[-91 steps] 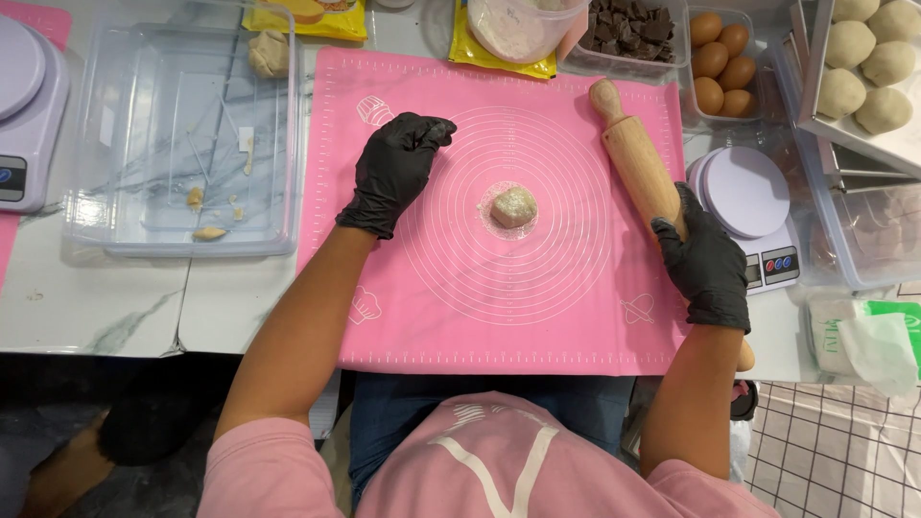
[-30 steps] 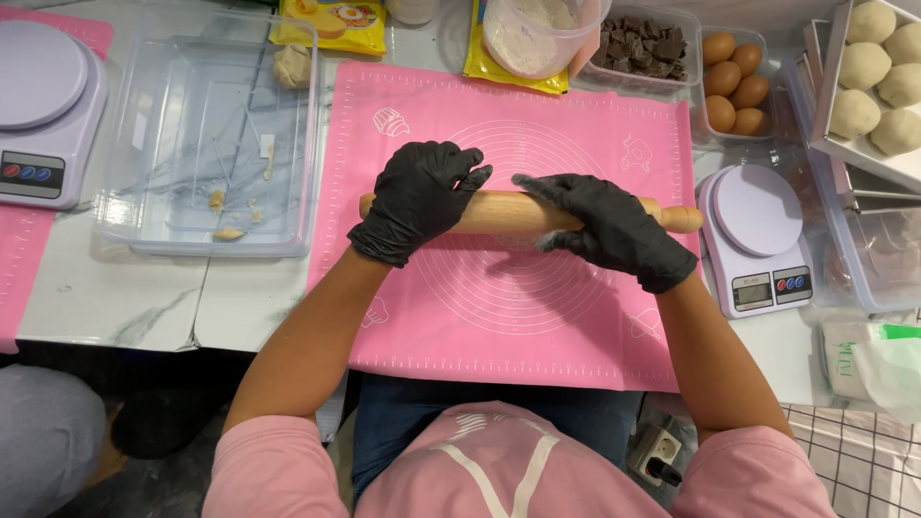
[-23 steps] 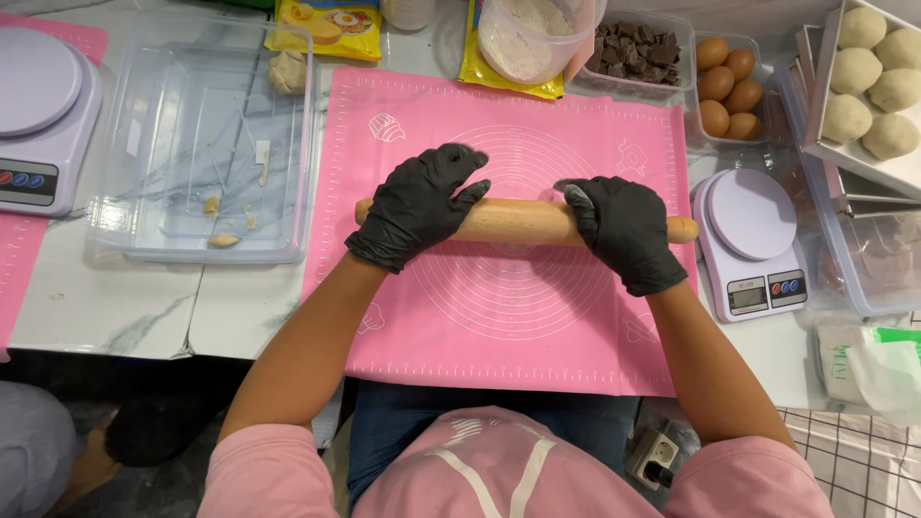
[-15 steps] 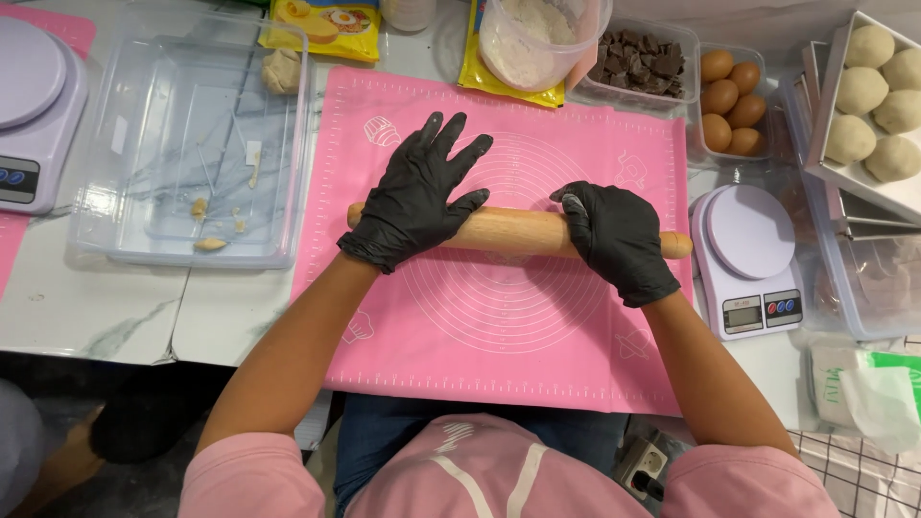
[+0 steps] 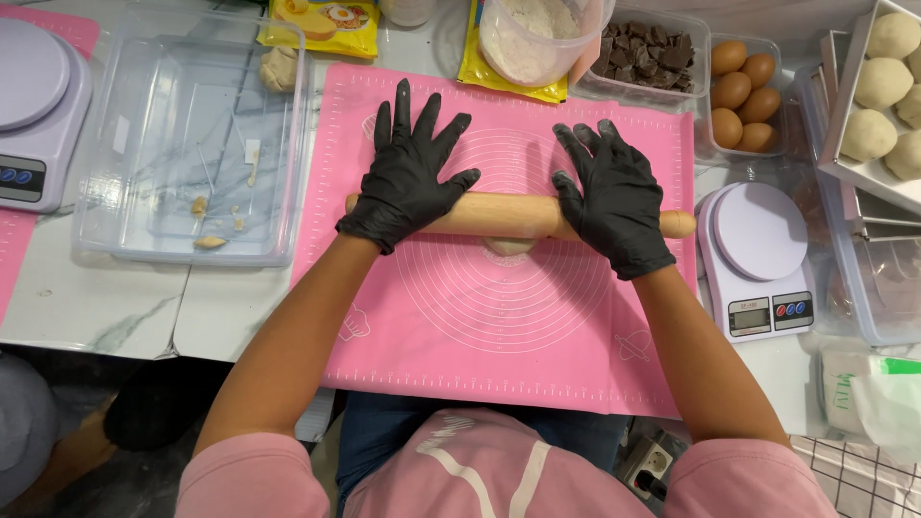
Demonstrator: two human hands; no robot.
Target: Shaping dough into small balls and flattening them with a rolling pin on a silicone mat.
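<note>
A wooden rolling pin (image 5: 508,215) lies crosswise on the pink silicone mat (image 5: 499,326). Both my hands wear black gloves. My left hand (image 5: 408,171) presses flat on the pin's left part, fingers spread and pointing away from me. My right hand (image 5: 612,195) rests flat on the right part, fingers spread too. A pale lump of dough (image 5: 508,247) peeks out from under the pin's middle; most of it is hidden.
A clear plastic tub (image 5: 187,153) with dough scraps sits left of the mat, beside a lilac scale (image 5: 38,115). Another scale (image 5: 758,259) stands on the right. Behind are a flour container (image 5: 537,34), chocolate chunks (image 5: 652,53), eggs (image 5: 743,91) and dough balls (image 5: 887,82) on a tray.
Both hands took up the rolling pin and set it over the dough ball. Since a second ago the pin rolled away from me and my fingers opened flat.
</note>
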